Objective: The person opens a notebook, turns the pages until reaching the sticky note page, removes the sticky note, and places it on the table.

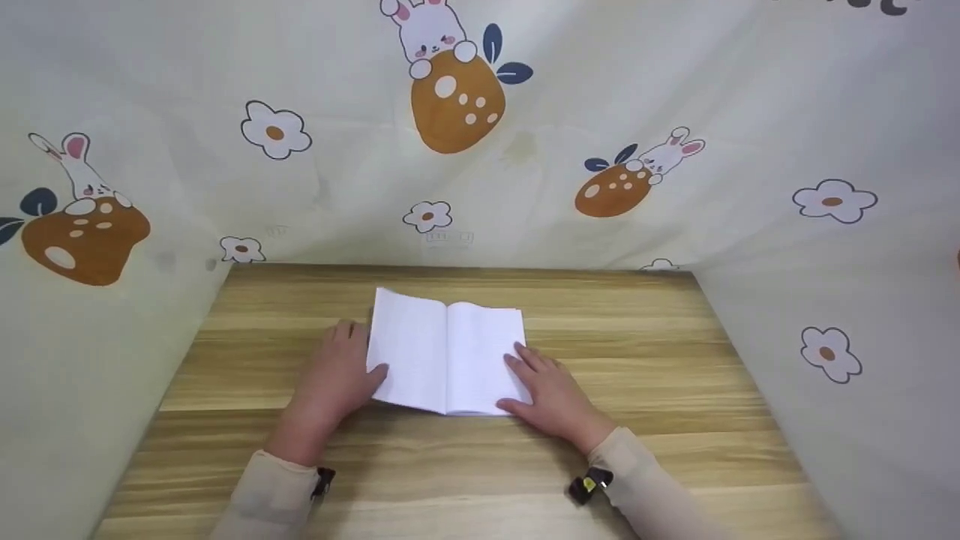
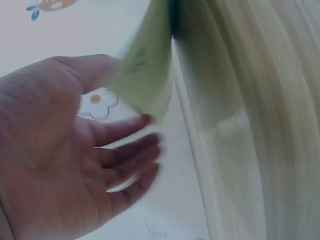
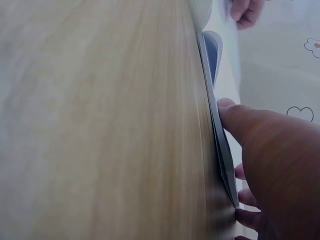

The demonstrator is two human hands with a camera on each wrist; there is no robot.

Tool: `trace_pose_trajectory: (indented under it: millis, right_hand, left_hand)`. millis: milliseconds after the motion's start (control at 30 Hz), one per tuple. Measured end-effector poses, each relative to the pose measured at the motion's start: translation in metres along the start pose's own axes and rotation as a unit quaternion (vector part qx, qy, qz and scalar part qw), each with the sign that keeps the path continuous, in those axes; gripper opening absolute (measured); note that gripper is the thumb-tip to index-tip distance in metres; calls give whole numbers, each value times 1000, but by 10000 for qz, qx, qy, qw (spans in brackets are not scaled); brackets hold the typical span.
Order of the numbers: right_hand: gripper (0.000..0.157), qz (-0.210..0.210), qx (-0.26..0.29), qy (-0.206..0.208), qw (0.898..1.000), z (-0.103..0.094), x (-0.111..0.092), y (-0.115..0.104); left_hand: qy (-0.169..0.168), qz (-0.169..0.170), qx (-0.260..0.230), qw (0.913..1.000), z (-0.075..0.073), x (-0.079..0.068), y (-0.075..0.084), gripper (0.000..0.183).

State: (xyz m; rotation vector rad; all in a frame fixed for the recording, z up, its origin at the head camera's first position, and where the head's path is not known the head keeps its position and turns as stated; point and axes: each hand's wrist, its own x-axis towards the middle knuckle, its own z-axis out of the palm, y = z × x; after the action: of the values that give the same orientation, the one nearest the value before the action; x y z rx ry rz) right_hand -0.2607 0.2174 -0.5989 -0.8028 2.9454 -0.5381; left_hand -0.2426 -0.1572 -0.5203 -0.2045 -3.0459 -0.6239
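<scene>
An open notebook (image 1: 411,349) with white, faintly lined pages lies on the wooden table, its left side lifted a little. My left hand (image 1: 337,375) holds that left side, thumb over the page edge and fingers beyond it. In the left wrist view, a blurred greenish cover (image 2: 145,70) sits between the thumb and fingers of the left hand (image 2: 55,155). My right hand (image 1: 555,394) rests on the right page near its lower outer corner, fingers spread. The right wrist view shows the right thumb on the page above the dark cover edge (image 3: 219,135).
Wood-grain table (image 1: 660,360) surrounds the notebook on every side. A pale cloth (image 1: 337,187) printed with rabbits and flowers rises behind and at both sides. Each sleeve carries a small black device at the wrist, like the one at right (image 1: 589,484).
</scene>
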Motion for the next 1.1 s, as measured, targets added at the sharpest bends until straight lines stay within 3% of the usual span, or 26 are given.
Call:
trace_pose_trajectory:
  millis: [100,200,400,667,833,1100]
  right_hand:
    - [86,-8,-5,24,10000,-1,0,-1]
    - [85,-51,-32,41,10000,-2,1,-2]
    - [85,-65,-75,56,9999,-2,1,-1]
    - [85,-75,-34,113,9999,-3,-1,-2]
    - [86,-4,-34,42,10000,-2,-2,-2]
    - [85,16,-17,5,10000,-4,-1,-4]
  left_hand:
    - [359,171,126,9991,2,6,10,76]
    - [353,273,219,9988,3,9,20,79]
    - [-184,615,161,9978,12,18,34,77]
    - [-645,1178,277,9905,34,29,39,77]
    - [-984,1148,386,9878,47,30,39,84]
    - [-1617,1054,388,9804,51,31,38,104]
